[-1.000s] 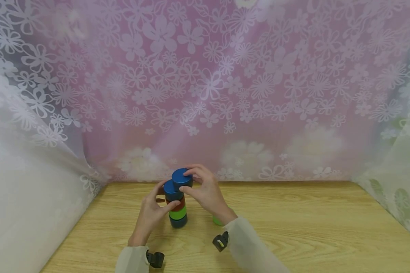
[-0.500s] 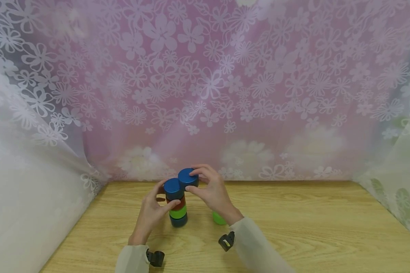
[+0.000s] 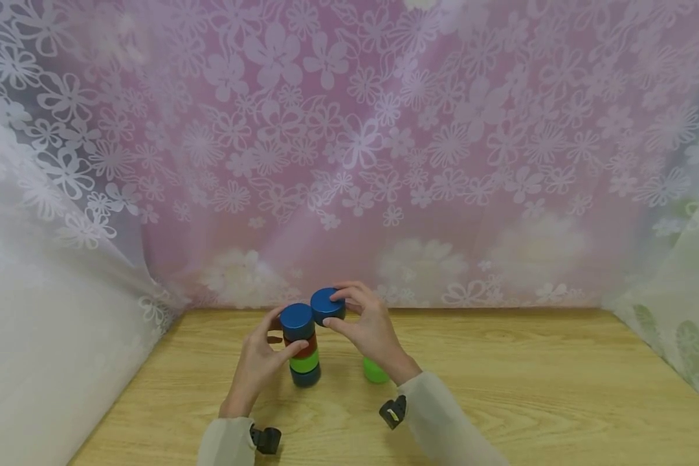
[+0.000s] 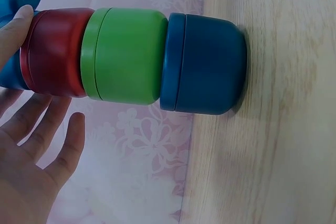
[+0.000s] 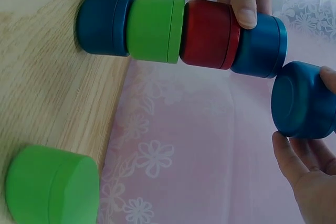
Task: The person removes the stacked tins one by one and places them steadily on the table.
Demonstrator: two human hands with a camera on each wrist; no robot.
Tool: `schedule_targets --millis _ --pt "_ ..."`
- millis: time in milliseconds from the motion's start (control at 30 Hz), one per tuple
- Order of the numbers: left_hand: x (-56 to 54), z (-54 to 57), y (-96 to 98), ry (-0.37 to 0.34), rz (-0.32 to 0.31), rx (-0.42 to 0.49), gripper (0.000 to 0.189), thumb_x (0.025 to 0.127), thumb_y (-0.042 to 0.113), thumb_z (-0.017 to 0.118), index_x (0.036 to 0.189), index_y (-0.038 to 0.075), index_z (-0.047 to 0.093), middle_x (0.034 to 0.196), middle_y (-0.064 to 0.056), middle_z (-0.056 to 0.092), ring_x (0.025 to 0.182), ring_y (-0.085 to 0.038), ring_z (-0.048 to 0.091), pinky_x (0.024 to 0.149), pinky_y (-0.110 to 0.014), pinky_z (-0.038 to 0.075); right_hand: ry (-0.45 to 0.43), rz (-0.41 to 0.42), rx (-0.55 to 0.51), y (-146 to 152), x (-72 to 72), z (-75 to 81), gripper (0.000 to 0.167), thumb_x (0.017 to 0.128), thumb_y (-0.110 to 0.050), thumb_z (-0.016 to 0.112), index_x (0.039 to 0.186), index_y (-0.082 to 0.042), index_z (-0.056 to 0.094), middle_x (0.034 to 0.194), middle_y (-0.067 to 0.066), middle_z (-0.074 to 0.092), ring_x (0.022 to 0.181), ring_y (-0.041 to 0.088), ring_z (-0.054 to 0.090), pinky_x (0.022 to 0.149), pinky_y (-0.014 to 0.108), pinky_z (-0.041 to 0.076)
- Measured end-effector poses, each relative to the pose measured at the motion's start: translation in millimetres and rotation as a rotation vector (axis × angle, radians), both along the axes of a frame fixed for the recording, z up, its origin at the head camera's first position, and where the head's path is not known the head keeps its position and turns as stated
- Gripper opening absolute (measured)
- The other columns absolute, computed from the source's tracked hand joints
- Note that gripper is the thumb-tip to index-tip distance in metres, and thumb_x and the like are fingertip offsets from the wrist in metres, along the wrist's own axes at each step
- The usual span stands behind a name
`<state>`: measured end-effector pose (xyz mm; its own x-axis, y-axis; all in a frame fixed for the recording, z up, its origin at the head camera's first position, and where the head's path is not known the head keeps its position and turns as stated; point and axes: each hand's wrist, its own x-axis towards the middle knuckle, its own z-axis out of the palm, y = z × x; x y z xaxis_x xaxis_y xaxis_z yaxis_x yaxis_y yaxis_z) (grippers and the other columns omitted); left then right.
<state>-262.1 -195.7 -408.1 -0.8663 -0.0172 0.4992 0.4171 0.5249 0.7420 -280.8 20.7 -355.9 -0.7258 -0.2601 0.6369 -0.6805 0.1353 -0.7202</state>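
Observation:
Lidded round tins form an upright stack on the table: dark blue (image 3: 306, 377) at the bottom, green (image 3: 304, 364), red (image 4: 58, 51), then a blue tin (image 3: 296, 318) on top. My left hand (image 3: 257, 364) grips the stack near its top, with the thumb across the join of the red and top blue tins and the fingers on the far side. My right hand (image 3: 373, 325) holds another blue tin (image 3: 324, 303) between thumb and fingers, raised just right of the stack's top. In the right wrist view its lower edge is right at the top tin's rim.
A loose green tin (image 5: 50, 184) stands on the wooden table (image 3: 530, 388) to the right of the stack, partly behind my right wrist in the head view. A flowered curtain (image 3: 355, 162) hangs along the table's back edge and both sides.
My right hand has moved the held blue tin to the right, from overlapping the stack's top to beside it. The left hand and the stack have stayed almost still.

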Motion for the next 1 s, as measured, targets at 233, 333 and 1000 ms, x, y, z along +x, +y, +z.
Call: schedule_targets --millis 233,333,1000 --pt "0.1 -0.1 -0.3 0.001 0.002 -0.002 0.07 0.083 0.011 0.086 0.143 0.004 0.053 0.116 -0.013 0.068 0.102 -0.03 0.064 0.084 -0.056 0.056 0.019 -0.004 0.026 3.2 -0.5 1.0 0.03 0.08 0.008 0.082 0.108 0.002 0.07 0.13 0.018 0.06 0.118 0.036 0.063 0.097 0.043 0.054" --pt "-0.6 0.7 0.1 -0.005 -0.003 0.005 0.069 0.083 0.012 0.086 0.144 0.006 0.053 0.117 -0.013 0.068 0.103 -0.03 0.064 0.085 -0.054 0.056 0.025 -0.008 0.019 5.8 0.0 1.5 0.031 0.08 0.009 0.082 0.107 0.002 0.07 0.13 0.019 0.06 0.118 0.036 0.062 0.097 0.044 0.054" --pt "1.2 -0.6 2.6 0.012 -0.002 0.008 0.067 0.084 0.011 0.086 0.143 0.005 0.054 0.117 -0.013 0.068 0.103 -0.029 0.064 0.083 -0.056 0.056 -0.002 -0.035 0.029 27.7 -3.2 -11.6 0.03 0.08 0.011 0.081 0.105 0.002 0.069 0.13 0.019 0.06 0.119 0.04 0.061 0.095 0.042 0.055"
